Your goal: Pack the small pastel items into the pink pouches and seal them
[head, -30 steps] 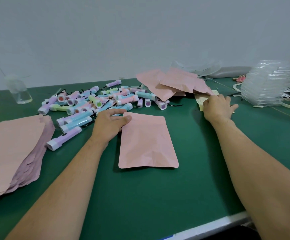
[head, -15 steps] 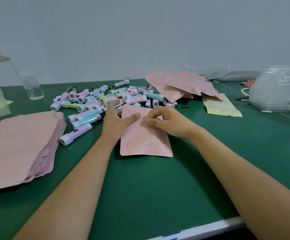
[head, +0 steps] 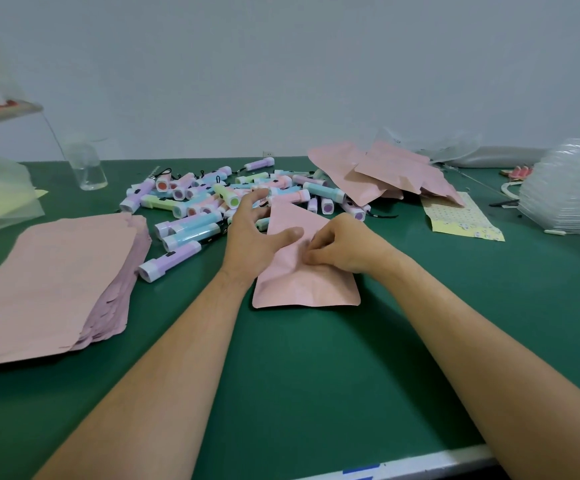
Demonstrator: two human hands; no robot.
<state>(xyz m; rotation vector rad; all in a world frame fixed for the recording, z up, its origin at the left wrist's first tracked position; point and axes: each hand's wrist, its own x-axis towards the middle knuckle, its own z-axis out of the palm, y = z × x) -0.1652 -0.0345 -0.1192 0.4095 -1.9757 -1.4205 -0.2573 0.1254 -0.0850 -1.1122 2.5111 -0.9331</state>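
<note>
A pink pouch [head: 307, 284] lies on the green table [head: 299, 393] in front of me, its far end lifted and creased. My left hand [head: 252, 237] holds the pouch's left edge, thumb pressed on top and fingers reaching behind it. My right hand [head: 339, 247] pinches the pouch's upper layer near the middle with curled fingers. Behind the pouch spreads a heap of small pastel flashlights [head: 212, 199] in lilac, blue, pink and green. One lilac flashlight [head: 169, 261] lies nearest, left of my left wrist.
A thick stack of flat pink pouches [head: 49, 282] lies at the left. More pink pouches [head: 382, 174] are piled at the back right beside a yellow patterned sheet [head: 461, 220]. Clear plastic trays [head: 569, 192] stand far right, a clear cup [head: 86, 164] at back left.
My right hand came from the yellow sheet at the right over to the pouch and now pinches it. The pouch's far end has lifted and crumpled between both hands.
</note>
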